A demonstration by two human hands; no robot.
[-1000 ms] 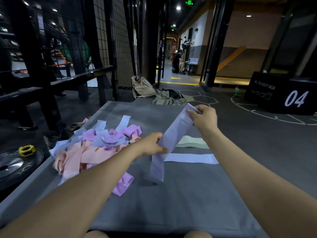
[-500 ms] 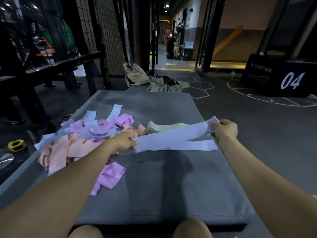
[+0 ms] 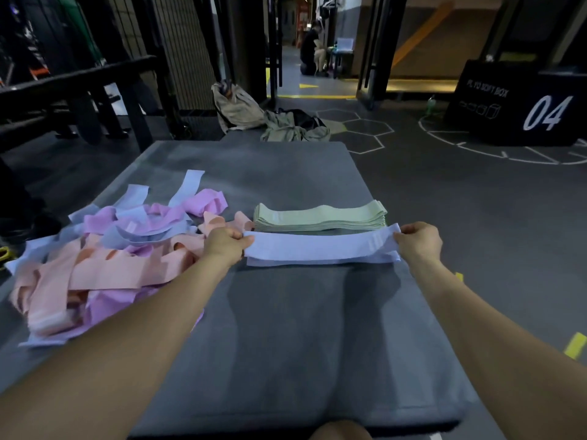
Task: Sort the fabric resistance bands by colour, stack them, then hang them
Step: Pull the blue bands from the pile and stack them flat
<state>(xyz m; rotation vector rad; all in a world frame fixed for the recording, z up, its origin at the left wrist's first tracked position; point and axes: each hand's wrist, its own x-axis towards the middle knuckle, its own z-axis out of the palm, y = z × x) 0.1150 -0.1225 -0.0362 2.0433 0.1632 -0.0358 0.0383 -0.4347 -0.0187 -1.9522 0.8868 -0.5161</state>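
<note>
A pale blue band (image 3: 320, 246) stretches flat between my hands, just above another blue band (image 3: 378, 259) lying on the grey mat (image 3: 301, 344). My left hand (image 3: 224, 244) pinches its left end and my right hand (image 3: 419, 242) pinches its right end. Behind it lies a neat stack of green bands (image 3: 320, 215). To the left sprawls a mixed heap of pink, purple and blue bands (image 3: 104, 255).
Beige bags and clothes (image 3: 270, 119) lie on the floor past the mat's far edge. A black soft box marked 04 (image 3: 524, 106) stands at the right. Dark metal racks (image 3: 79, 90) run along the left. A person (image 3: 313, 46) sits far down the corridor.
The blue band hung slanted from my raised right hand; both hands have since lowered it and pulled it level over the blue band on the mat.
</note>
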